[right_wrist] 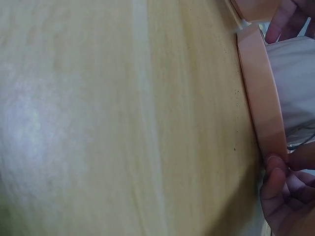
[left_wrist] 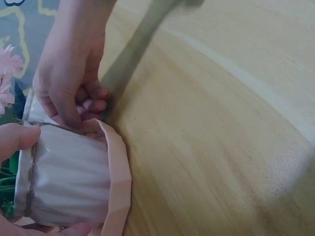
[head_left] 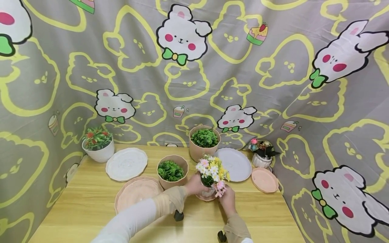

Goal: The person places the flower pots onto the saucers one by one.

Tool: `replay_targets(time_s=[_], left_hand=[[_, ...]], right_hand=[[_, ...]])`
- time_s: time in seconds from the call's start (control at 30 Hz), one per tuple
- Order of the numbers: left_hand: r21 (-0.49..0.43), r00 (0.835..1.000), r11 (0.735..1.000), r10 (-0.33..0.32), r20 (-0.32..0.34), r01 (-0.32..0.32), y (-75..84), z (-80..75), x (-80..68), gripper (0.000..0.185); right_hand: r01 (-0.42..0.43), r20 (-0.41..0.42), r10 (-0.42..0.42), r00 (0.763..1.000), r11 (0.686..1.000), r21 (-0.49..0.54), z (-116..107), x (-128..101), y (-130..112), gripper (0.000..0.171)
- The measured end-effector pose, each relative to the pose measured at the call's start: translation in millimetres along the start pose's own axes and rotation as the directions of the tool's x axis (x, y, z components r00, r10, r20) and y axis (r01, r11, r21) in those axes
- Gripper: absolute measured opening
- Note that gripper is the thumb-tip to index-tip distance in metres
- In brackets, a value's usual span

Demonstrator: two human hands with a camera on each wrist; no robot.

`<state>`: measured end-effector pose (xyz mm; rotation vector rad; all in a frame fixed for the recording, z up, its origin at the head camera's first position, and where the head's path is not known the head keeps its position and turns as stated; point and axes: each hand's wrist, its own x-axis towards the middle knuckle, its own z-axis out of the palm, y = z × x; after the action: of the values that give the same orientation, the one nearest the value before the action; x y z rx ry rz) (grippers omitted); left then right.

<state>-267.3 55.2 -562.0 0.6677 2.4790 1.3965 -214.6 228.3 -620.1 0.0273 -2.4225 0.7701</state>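
Note:
A white ribbed flowerpot (left_wrist: 71, 172) stands in a small pink saucer (left_wrist: 119, 177) with an angular rim. White, pink and yellow artificial flowers (head_left: 212, 170) fill it, and thin twine circles it near the top. My left hand (head_left: 195, 185) grips the pot from the left, thumb near the twine and fingers around the far side. On the other side, my right hand (head_left: 228, 200) pinches the saucer's rim between thumb and fingers, as the right wrist view shows. A loose end of twine (right_wrist: 301, 143) lies close to those fingertips.
Two pink pots with green leaves, the nearer pot (head_left: 165, 182) and the farther pot (head_left: 204, 153), stand behind. Around lie a white plate (head_left: 126, 163), a large pink plate (head_left: 136, 192), a lavender plate (head_left: 237, 165) and a small pink plate (head_left: 265, 180). Potted flowers (head_left: 101, 153) stand back left, others (head_left: 262, 161) back right.

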Motion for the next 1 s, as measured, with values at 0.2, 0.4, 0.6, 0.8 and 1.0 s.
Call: replay_targets(time_s=[0.2, 0.4, 0.6, 0.8, 1.0], left_hand=[[-0.048, 1.0, 0.999, 0.026, 0.008, -0.026, -0.2, -6.0, -6.1, 0.092], [-0.086, 0.997, 0.996, -0.01, 0.078, 0.017, 11.7, -22.5, -23.7, 0.092], [-0.064, 0.994, 0.997, -0.027, 0.106, 0.034, 21.1, -39.2, -43.4, 0.092], [-0.038, 0.994, 0.999, -0.013, 0.11, 0.018, 28.2, -57.7, -58.2, 0.082], [0.017, 0.994, 0.999, 0.045, 0.098, -0.047, 35.0, -76.0, -67.6, 0.04]], right_hand=[[-0.036, -0.014, 0.037, 0.999, 0.998, 0.052, 0.3, -1.3, -1.8, 0.008], [-0.086, 0.009, 0.085, 0.996, 0.993, 0.086, -0.2, -2.2, -2.0, 0.013], [-0.095, 0.0, 0.096, 0.995, 0.99, 0.107, 0.3, -2.3, -0.2, 0.013], [-0.048, 0.001, 0.048, 0.999, 0.997, 0.066, -0.1, -2.7, 0.0, 0.01], [-0.12, 0.075, 0.114, 0.991, 0.99, 0.077, -4.7, -1.6, -1.7, 0.013]])
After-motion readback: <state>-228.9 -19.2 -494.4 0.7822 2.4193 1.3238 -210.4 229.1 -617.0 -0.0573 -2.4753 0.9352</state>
